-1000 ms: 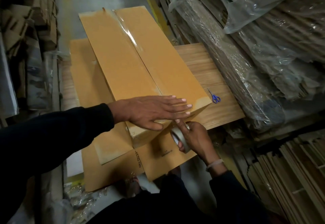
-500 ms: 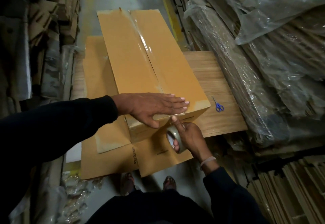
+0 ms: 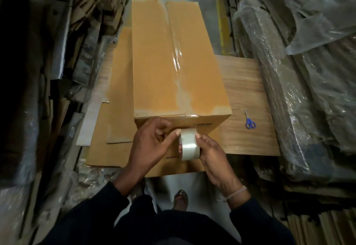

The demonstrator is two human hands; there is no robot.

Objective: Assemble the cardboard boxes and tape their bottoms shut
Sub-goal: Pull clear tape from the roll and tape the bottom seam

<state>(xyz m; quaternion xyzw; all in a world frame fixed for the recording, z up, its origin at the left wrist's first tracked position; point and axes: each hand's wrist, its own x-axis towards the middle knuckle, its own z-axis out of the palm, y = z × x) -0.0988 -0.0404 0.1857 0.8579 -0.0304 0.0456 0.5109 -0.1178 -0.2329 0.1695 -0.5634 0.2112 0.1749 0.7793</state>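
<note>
Now, flattened cardboard sheets (image 3: pixel 119 90) lie at left on the wooden board (image 3: pixel 248 94). Assembled box (image 3: pixel 173 61) stands on them, clear tape running down its centre seam and over the near edge. My left hand (image 3: pixel 152 144) has fingers curled against the box's near face, thumb tip touching the tape roll (image 3: pixel 189 144). My right hand (image 3: pixel 212 154) grips that roll. Blue scissors (image 3: pixel 249 121) rest on the board at right.
</note>
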